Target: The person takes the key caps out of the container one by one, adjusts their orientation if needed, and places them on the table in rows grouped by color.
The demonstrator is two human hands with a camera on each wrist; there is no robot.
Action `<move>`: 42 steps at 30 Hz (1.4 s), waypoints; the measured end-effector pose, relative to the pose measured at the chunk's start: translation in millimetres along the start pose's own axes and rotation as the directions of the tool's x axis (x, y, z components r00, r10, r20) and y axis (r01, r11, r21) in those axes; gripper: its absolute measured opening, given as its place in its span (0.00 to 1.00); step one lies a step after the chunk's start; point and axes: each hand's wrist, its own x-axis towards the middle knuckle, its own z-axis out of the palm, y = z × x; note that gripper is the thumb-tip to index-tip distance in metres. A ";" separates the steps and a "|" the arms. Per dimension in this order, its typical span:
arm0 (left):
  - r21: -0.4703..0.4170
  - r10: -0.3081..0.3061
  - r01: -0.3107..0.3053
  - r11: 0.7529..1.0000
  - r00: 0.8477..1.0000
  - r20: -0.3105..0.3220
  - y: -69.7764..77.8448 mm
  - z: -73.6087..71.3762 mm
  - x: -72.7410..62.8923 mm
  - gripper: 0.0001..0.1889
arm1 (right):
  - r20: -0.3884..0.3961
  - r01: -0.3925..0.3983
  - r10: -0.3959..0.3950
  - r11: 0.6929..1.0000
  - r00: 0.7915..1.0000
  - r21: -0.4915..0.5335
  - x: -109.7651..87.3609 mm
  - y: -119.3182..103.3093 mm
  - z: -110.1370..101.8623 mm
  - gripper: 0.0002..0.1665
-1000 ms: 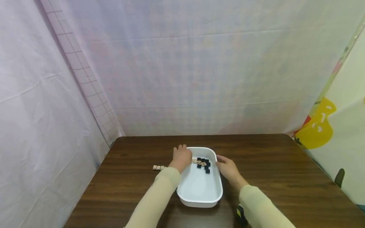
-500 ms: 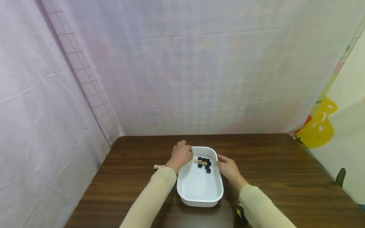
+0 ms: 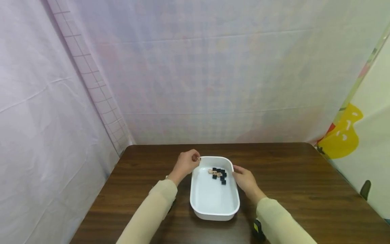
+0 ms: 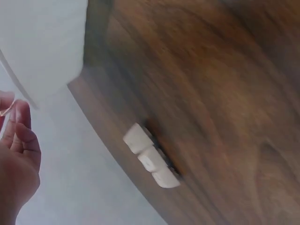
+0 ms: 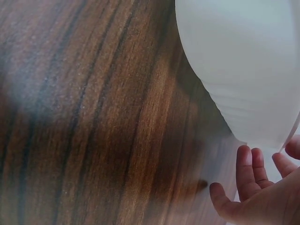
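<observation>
My left hand [image 3: 186, 163] pinches a small cream keycap [image 3: 199, 159] above the far left rim of a white tray [image 3: 213, 200]; in the left wrist view that hand [image 4: 18, 159] is cut off at the edge. Inside the tray, black keycaps [image 3: 223, 182] and a few cream keycaps [image 3: 214, 173] lie grouped toward the far right. Against the tray's right side rests my right hand [image 3: 246, 181], its fingers spread and loosely bent in the right wrist view, at the tray wall [image 5: 239, 70].
Left of the tray, white keycaps [image 4: 152, 159] sit in a short row on the brown wooden table [image 3: 289, 189]; my left forearm mostly hides them in the head view. Pale curtains [image 3: 207, 84] hang behind and beside the table.
My left hand has lifted out of the tray's far left part with a cream keycap and moved left to the rim. The right hand stays at the tray's side.
</observation>
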 end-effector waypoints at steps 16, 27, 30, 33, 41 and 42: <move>-0.291 -0.185 0.161 0.943 0.981 -0.055 -39.1 -36.8 -27.5 0.08 | -0.002 -0.001 0.001 1.000 1.000 -0.002 -0.2 -0.1 0.2 0.27; -0.085 -0.219 0.217 0.972 0.976 -0.016 -87.0 -64.9 -56.3 0.11 | -0.003 -0.019 0.019 1.000 1.000 -0.002 0.4 0.9 1.3 0.27; -0.041 -0.234 0.234 0.971 0.972 0.000 -98.3 -69.3 -61.9 0.10 | 0.001 -0.021 0.021 1.000 1.000 -0.001 0.4 1.1 1.2 0.27; -0.003 -0.241 0.241 0.970 0.970 0.040 -106.0 -71.2 -66.2 0.09 | 0.005 -0.025 0.025 1.000 1.000 0.003 0.6 0.9 1.1 0.28; 0.047 -0.196 0.192 0.980 0.975 0.108 -114.7 -65.4 -72.8 0.06 | 0.004 -0.021 0.021 1.000 1.000 -0.003 0.4 0.5 1.2 0.28; 0.050 -0.194 0.190 0.981 0.975 0.110 -114.7 -64.7 -73.1 0.06 | 0.005 -0.024 0.024 1.000 1.000 -0.003 0.3 0.2 1.4 0.28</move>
